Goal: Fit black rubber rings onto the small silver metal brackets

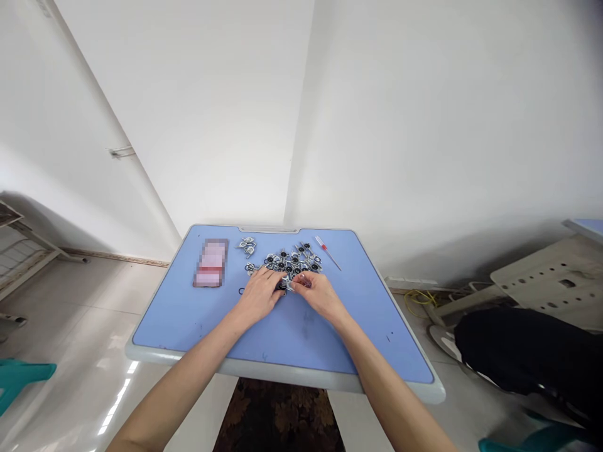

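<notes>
Both my hands meet at the near edge of a pile of small silver metal parts, many with black round pieces on them. My left hand has its thumb and fingers closed around one side of a small silver metal part. From the other side, my right hand pinches the same part between thumb and fingertips. The fingers hide much of it, so its exact kind does not show. A thin black ring lies just left of my left hand.
A smaller cluster of silver parts lies behind on the blue table. A blurred-out phone-like rectangle is at left, and a screwdriver with a red-and-clear handle at right. A wall stands behind the table. Dark cloth is at right.
</notes>
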The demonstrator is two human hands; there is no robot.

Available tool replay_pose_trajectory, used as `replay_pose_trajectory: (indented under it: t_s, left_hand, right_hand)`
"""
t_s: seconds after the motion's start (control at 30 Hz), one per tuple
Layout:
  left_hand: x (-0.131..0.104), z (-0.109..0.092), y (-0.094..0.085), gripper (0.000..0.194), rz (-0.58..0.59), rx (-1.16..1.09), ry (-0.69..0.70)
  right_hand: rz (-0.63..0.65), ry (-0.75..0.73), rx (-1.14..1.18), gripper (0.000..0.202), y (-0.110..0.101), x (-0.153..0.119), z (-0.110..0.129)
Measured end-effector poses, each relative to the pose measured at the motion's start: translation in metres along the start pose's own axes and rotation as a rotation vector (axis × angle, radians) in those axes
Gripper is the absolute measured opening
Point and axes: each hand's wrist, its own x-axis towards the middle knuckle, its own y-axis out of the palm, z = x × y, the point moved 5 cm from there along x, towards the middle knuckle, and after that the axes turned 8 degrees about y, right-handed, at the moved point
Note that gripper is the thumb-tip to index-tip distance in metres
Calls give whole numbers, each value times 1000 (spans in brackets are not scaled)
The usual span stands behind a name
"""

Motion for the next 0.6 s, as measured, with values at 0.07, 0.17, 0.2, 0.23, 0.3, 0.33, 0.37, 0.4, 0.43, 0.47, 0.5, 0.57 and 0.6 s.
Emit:
replay_pose_trajectory:
  t_s: [0.07, 0.17, 0.2, 0.23, 0.3, 0.33, 0.37, 0.4, 0.43, 0.47, 0.5, 0.57, 0.6]
  left_hand:
    - [1, 0, 1, 34, 3, -8, 4]
    - [1, 0, 1, 30, -3, -17, 0]
    - [1, 0, 1, 28, -7, -20, -2]
    - [1, 1, 1, 26, -11, -25, -3]
    - [1, 3, 1, 19, -18, -44, -7]
    - [1, 4, 2, 17, -21, -57, -10]
    - [1, 5, 2, 15, -24, -69, -13]
    - [1, 6, 3, 14, -26, -81, -17]
    - [1, 7, 4, 13, -28, -92, -21]
    - [1, 7, 4, 12, -30, -100, -24]
    - [2, 8, 5, 12, -32, -106, -26]
    - [2, 8, 5, 11, -35, -115, -33]
    - [2, 9, 5, 11, -35, -118, -39]
  right_hand:
    - [-5, -30, -50, 16, 0, -2, 2]
    - [0, -72, -121, 14, 1, -5, 5]
    - [-2, -89, -151, 13, 2, -6, 7]
    - [-9, -106, -184, 13, 2, -7, 9]
    - [-27, -137, -244, 13, 2, -9, 12]
    - [-31, -149, -262, 13, 2, -10, 13]
    - [-32, -157, -266, 13, 2, -10, 13]
    - [-31, -162, -256, 14, 2, -10, 13]
    - [-31, -164, -236, 14, 1, -10, 13]
    - [-37, -163, -213, 14, 1, -9, 13]
    - [-46, -161, -194, 14, 0, -8, 12]
    - [-64, -161, -179, 15, 0, -7, 11]
    - [-69, -165, -181, 15, 0, -6, 11]
